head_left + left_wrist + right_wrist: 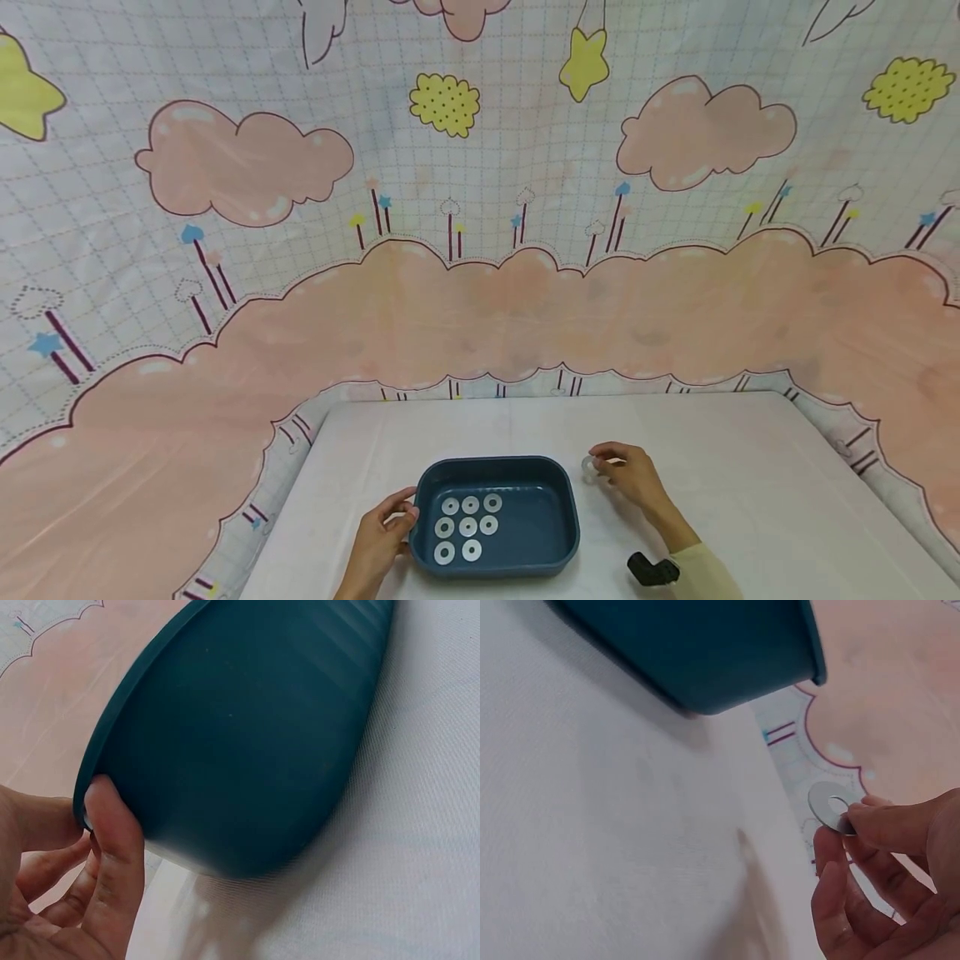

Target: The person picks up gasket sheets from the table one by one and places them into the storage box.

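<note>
A dark blue rectangular tray (536, 533) stands on the white table, with several flat metal washers (468, 527) laid out in rows on the left part of its floor. My left hand (380, 533) pinches the tray's left rim; in the left wrist view the thumb and fingers grip the tray's lip (91, 761). Beyond the tray's right side, my right hand (630, 473) holds one washer (826, 804) by its edge between thumb and fingertips, raised over the table. The washer's hole faces the right wrist camera.
The white tabletop (750, 475) reaches out around the tray on all sides. A cloth backdrop (525, 325) printed with clouds and stars hangs behind the table and spreads along both its sides. A black wrist device (652, 570) sits at the right sleeve (703, 572).
</note>
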{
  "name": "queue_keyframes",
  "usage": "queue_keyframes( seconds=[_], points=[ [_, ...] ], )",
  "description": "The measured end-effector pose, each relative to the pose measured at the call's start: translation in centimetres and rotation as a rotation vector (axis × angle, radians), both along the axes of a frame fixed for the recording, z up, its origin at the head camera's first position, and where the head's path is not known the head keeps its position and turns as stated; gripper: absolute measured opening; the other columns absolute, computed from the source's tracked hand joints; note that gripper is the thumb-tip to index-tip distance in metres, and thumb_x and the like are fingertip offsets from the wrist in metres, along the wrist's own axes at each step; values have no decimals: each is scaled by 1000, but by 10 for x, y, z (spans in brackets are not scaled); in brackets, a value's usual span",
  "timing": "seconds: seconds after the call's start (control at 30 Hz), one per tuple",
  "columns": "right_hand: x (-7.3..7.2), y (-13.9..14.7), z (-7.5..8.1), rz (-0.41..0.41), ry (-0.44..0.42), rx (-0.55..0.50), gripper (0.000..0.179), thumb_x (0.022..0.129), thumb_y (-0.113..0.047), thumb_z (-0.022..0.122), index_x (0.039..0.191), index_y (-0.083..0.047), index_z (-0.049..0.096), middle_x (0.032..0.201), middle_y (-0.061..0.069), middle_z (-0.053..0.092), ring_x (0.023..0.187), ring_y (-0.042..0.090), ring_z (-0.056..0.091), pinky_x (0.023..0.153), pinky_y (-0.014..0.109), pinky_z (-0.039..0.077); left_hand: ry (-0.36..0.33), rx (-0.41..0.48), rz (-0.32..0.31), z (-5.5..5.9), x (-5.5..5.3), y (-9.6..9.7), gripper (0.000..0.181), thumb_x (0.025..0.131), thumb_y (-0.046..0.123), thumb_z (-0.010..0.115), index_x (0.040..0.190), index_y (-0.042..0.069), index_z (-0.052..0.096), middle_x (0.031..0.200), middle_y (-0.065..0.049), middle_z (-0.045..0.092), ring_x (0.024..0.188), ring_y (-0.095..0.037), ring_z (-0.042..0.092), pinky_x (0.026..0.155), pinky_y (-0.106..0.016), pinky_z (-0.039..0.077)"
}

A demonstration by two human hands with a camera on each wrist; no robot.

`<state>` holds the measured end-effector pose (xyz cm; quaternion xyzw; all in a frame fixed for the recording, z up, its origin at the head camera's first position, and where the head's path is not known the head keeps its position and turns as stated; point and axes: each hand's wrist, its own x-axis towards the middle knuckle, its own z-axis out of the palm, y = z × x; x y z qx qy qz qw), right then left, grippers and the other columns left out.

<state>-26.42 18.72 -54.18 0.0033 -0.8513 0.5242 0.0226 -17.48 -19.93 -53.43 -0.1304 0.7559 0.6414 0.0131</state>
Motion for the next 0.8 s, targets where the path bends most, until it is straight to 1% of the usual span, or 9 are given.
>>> queue_keyframes(
  seconds=[0.1,0.23,0.47,0.63,0.8],
  points=[
    [4,5,6,-5,-28,-69,17,89,-5,67,105,-4,72,100,12,70,79,15,67,62,24,54,-1,-1,0,1,0,0,43,94,6,63,135,0,55,102,-8,56,79,-14,60,57,-30,54],
    [9,9,13,-3,-54,-118,20,91,-5,64,110,-1,70,105,16,68,79,16,69,63,25,56,2,-3,-1,1,0,0,43,93,6,63,135,0,55,102,-8,55,78,-14,60,57,-30,54],
    [15,14,26,24,-75,-207,26,91,-1,63,116,4,67,106,18,66,81,19,71,68,26,59,-6,-4,1,1,-1,0,43,93,7,63,135,1,55,103,-8,56,78,-14,60,57,-30,54],
    [20,15,34,54,-67,-236,27,91,1,63,117,7,65,103,17,64,81,19,73,70,26,59,-9,-7,5,1,-1,0,43,93,7,64,135,1,55,103,-8,56,78,-14,60,57,-31,53],
    [26,12,43,70,-73,-246,26,89,1,64,115,7,66,101,15,64,82,19,73,71,25,59,-14,-8,7,2,-1,0,43,93,6,63,135,1,56,102,-8,56,78,-13,59,57,-30,53]
  ],
)
